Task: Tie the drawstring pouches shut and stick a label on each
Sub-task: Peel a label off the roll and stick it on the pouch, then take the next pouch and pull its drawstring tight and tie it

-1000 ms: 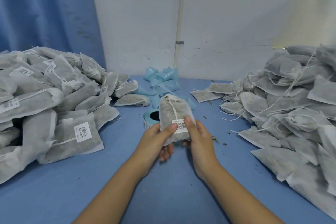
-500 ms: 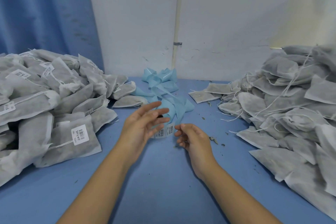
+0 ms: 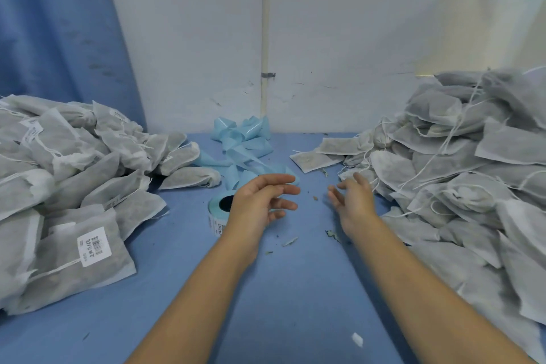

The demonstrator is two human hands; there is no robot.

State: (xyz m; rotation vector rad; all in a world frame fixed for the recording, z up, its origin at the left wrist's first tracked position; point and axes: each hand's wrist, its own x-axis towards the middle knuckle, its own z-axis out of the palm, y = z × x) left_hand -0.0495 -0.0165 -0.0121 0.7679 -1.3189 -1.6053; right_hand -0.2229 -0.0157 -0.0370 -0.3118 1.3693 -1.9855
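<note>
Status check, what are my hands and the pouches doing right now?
Both hands empty, left hand open by the label roll, right hand open at the unlabeled pouches. Labeled pouches piled left. Nothing in the way.

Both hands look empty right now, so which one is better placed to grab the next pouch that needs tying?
The right hand, probably. It is open and almost touches the untied pile with its loose strings. The left hand is over the label roll, beside the labelled pile.

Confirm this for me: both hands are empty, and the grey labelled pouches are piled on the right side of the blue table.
Wrong side. In the head view the grey labelled pouches are piled on the left of the blue table; the right pile shows no labels. Both the left hand and right hand are empty.
</note>
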